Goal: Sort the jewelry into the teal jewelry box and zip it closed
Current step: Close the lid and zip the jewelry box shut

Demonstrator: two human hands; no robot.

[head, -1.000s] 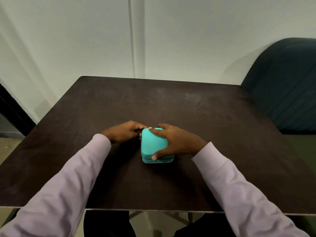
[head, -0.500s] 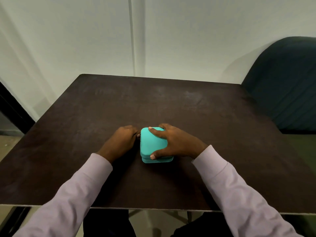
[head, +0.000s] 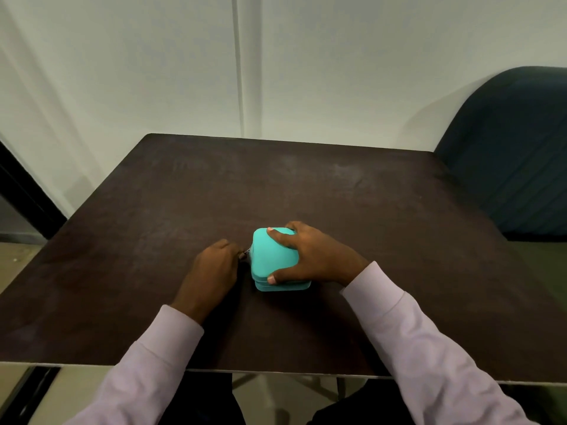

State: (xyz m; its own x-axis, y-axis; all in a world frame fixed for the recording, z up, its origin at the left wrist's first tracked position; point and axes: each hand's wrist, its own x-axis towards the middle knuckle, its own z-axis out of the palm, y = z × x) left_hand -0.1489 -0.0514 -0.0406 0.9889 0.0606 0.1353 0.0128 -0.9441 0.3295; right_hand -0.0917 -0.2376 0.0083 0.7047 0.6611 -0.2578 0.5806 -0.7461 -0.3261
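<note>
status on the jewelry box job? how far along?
Done: the small teal jewelry box has its lid down and no jewelry shows on the dark brown table. In hand: right hand presses the lid, left hand pinches the zipper pull on its left side. Left: finishing the zip; how much remains is hidden.

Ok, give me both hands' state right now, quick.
Left hand: closed, pinching the zipper pull at the left side of the teal jewelry box.
Right hand: clasped over the box, holding it down.

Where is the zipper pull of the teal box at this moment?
In the head view, the zipper pull is at the left side of the teal jewelry box, pinched by the left hand; the right hand holds the box's lid.
</note>
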